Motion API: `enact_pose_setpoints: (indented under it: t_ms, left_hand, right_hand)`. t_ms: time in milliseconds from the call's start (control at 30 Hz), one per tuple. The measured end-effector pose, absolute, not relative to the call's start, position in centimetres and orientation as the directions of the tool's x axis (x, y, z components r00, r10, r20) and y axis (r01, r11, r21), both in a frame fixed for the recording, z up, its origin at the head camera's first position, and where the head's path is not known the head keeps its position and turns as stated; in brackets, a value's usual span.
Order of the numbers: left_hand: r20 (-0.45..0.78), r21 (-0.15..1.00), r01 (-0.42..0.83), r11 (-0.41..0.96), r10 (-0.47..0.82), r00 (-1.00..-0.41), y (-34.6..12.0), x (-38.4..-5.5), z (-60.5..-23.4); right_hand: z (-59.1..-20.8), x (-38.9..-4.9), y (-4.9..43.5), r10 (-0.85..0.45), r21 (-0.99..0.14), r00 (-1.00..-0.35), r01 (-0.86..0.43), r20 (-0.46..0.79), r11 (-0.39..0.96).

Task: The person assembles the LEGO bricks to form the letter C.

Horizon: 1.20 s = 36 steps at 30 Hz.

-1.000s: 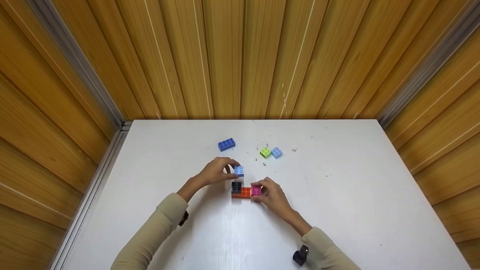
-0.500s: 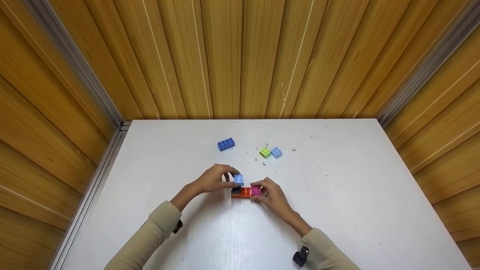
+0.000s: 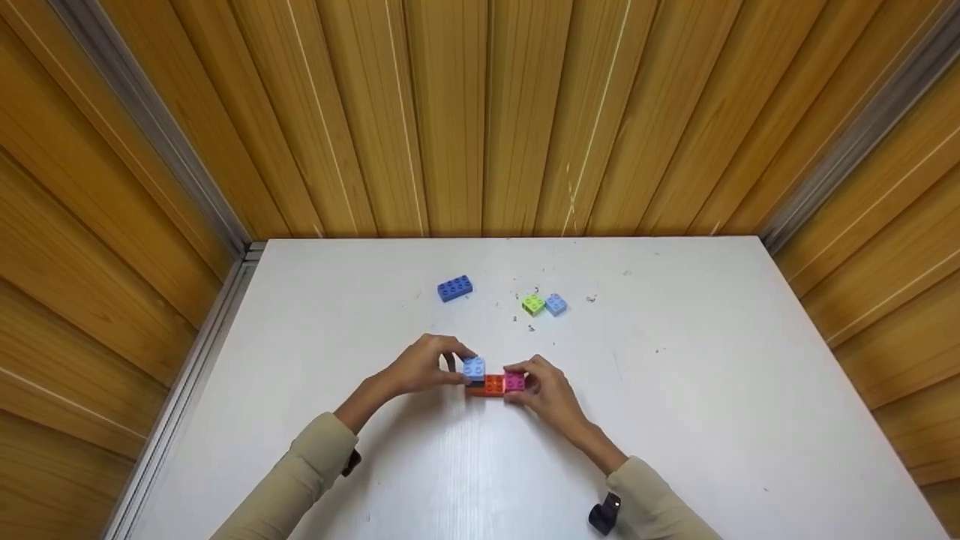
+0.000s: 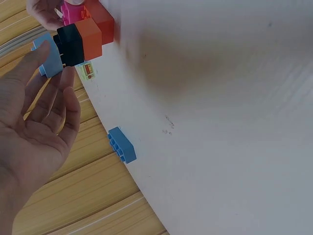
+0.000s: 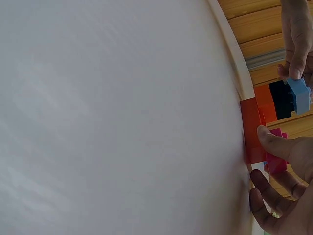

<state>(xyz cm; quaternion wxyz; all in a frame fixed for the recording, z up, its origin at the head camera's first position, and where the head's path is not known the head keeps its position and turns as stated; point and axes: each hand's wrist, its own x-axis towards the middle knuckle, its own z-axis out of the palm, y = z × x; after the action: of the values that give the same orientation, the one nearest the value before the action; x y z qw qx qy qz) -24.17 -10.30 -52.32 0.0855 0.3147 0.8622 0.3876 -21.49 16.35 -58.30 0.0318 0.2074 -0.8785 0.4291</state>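
My left hand (image 3: pixel 420 365) pinches a light blue toy building brick (image 3: pixel 474 367) between thumb and fingers. This brick sits over a black brick (image 4: pixel 71 45), slightly tilted; some black studs show between the two in the left wrist view. Under the black brick is an orange brick (image 4: pixel 91 38), on a longer red-orange brick (image 5: pixel 251 128) that lies on the table. At the right end of that stack, my right hand (image 3: pixel 551 390) grips around a pink brick (image 3: pixel 514 382), its thumb touching the red-orange brick in the right wrist view.
A dark blue long brick (image 3: pixel 455 289) lies farther back on the white table (image 3: pixel 675 420). To its right, a lime green brick (image 3: pixel 533 304) and another light blue brick (image 3: pixel 556 304) lie side by side. Wood-patterned walls (image 3: pixel 450 120) stand behind and at both sides.
My left hand has moved toward me with the light blue brick, from behind the stack to over the black brick. The right hand keeps its hold on the pink end.
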Motion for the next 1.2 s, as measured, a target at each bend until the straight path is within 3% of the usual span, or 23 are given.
enact_pose_setpoints:
  t_ms: [367,667,1200]
  left_hand:
    - [0.030,0.699,0.419,0.579,0.562,-0.827,-10.0,-24.0,-52.2]
    - [0.001,0.577,0.444,0.685,0.543,-0.840,-9.0,-23.6,-51.7]
    - [0.022,0.653,0.398,0.645,0.508,-0.861,-9.1,-24.4,-52.7]
  right_hand:
    - [-58.2,-21.1,16.2,-0.318,-0.737,-0.927,-0.356,0.201,0.574]
    - [-58.4,-20.7,16.3,-0.311,-0.728,-0.926,-0.362,0.213,0.582]
    - [-58.2,-21.3,15.9,-0.301,-0.734,-0.930,-0.355,0.213,0.579]
